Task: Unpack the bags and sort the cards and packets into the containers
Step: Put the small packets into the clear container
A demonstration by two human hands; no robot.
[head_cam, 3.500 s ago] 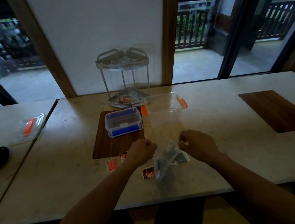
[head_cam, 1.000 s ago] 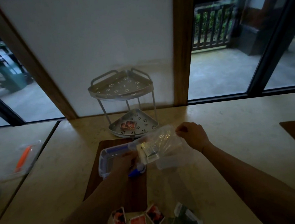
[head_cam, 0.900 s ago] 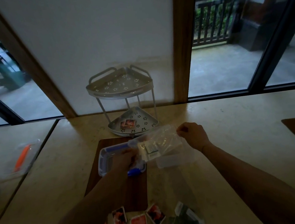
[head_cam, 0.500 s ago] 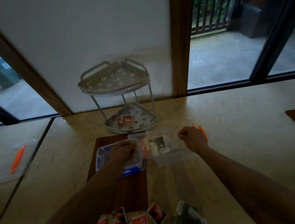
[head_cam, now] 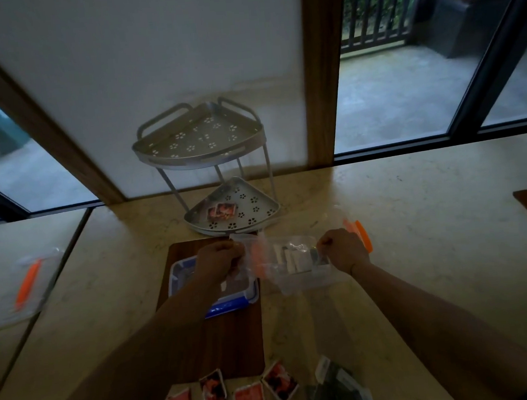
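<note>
Your left hand [head_cam: 218, 260] and right hand [head_cam: 343, 252] each pinch an end of the clear bag [head_cam: 284, 256], stretched above the clear container [head_cam: 309, 278]; bare table [head_cam: 433, 249] lies rightward.

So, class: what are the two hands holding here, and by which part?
Both hold one clear plastic bag: left hand pinches its left end, right hand its right end.

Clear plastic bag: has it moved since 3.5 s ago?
Yes. The clear plastic bag went from the near table edge toward the corner rack, now over the clear bin.
</note>
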